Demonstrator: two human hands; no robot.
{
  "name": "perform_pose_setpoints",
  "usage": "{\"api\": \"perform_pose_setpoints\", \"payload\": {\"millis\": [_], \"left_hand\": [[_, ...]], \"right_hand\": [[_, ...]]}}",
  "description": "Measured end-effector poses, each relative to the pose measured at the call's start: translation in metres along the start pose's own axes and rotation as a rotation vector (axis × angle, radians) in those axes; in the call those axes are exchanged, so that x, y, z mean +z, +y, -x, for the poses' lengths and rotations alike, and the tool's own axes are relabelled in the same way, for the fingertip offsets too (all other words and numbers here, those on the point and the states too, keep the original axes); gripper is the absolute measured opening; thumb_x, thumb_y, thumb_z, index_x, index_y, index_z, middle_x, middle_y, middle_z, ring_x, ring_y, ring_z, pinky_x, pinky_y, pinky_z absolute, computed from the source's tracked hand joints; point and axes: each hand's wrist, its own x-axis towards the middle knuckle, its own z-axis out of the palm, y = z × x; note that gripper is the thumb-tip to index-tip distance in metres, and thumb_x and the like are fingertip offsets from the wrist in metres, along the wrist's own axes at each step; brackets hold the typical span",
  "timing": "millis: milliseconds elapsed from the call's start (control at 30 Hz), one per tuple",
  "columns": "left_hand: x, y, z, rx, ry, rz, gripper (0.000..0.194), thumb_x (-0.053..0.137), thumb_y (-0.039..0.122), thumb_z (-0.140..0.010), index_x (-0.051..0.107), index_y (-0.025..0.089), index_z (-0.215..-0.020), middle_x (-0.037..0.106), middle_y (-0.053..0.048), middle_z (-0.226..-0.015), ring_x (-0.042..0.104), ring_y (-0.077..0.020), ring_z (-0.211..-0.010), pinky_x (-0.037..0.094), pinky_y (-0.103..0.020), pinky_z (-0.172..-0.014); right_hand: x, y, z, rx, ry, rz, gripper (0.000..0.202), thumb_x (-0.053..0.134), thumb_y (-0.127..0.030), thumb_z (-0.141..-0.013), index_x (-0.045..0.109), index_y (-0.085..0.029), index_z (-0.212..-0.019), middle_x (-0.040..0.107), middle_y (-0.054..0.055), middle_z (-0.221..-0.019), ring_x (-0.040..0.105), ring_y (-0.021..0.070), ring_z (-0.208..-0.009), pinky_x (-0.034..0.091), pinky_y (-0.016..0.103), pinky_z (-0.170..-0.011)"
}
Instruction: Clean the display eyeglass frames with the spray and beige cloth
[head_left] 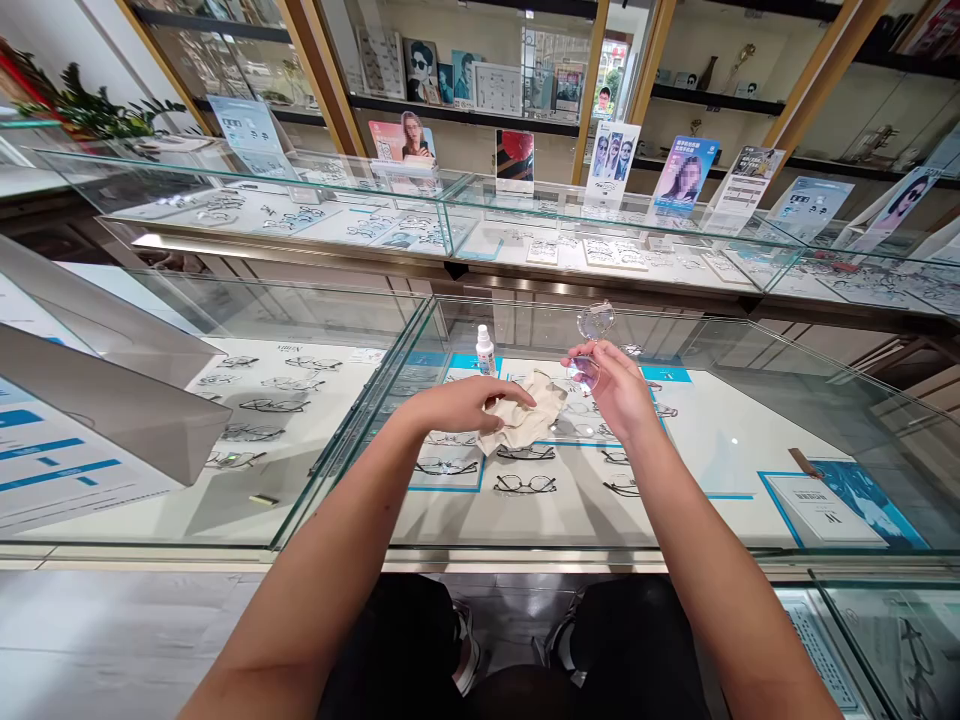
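Observation:
My right hand (pixel 616 385) is raised over the glass counter, its fingertips closed on a pair of thin-rimmed eyeglasses (pixel 596 321). The glasses are tilted, one lens above the fingers and the other, with a purple sheen, below them. My left hand (pixel 480 403) lies over a crumpled beige cloth (pixel 534 418) on the counter. Its fingers are stretched out across the cloth, and the thumb is apart from them. Just behind the cloth stands a small white bottle (pixel 486 352) with a white cap, upright.
Under the glass top (pixel 697 450) several eyeglasses (pixel 525 484) lie in rows. A white folded display card (pixel 82 430) stands at the left. A printed booklet (pixel 832 510) is at the right. Farther back runs another glass showcase (pixel 442 215) with upright advertising cards (pixel 615 165) on it.

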Motion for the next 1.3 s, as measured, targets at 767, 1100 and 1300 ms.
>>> {"api": "perform_pose_setpoints", "payload": {"millis": [767, 1100, 1300], "left_hand": [[0.001, 0.028, 0.002, 0.304, 0.807, 0.053, 0.018, 0.066, 0.040, -0.094, 0.076, 0.024, -0.094, 0.060, -0.007, -0.148, 0.050, -0.0284, -0.141, 0.037, -0.047, -0.119], [0.011, 0.039, 0.008, 0.229, 1.144, 0.262, 0.025, 0.070, 0.044, -0.091, 0.073, 0.021, -0.097, 0.072, -0.003, -0.088, 0.062, -0.0155, -0.074, 0.048, -0.028, -0.068], [0.008, 0.041, 0.004, -0.023, 1.101, 0.372, 0.029, 0.077, 0.046, -0.084, 0.065, 0.020, -0.086, 0.063, 0.001, -0.076, 0.056, -0.0138, -0.068, 0.042, -0.026, -0.061]], "right_hand": [[-0.001, 0.001, -0.001, 0.021, 0.016, -0.058, 0.018, 0.077, -0.041, -0.085, 0.073, -0.024, -0.084, 0.073, 0.002, -0.098, 0.072, 0.0203, -0.094, 0.047, 0.029, -0.073], [-0.002, 0.004, -0.002, 0.017, 0.004, -0.059, 0.021, 0.078, -0.044, -0.084, 0.075, -0.024, -0.088, 0.074, 0.003, -0.100, 0.073, 0.0207, -0.097, 0.046, 0.027, -0.069], [-0.002, 0.004, -0.002, 0.013, -0.007, -0.071, 0.017, 0.076, -0.041, -0.087, 0.075, -0.024, -0.087, 0.073, 0.003, -0.100, 0.072, 0.0197, -0.095, 0.047, 0.027, -0.069]]}}
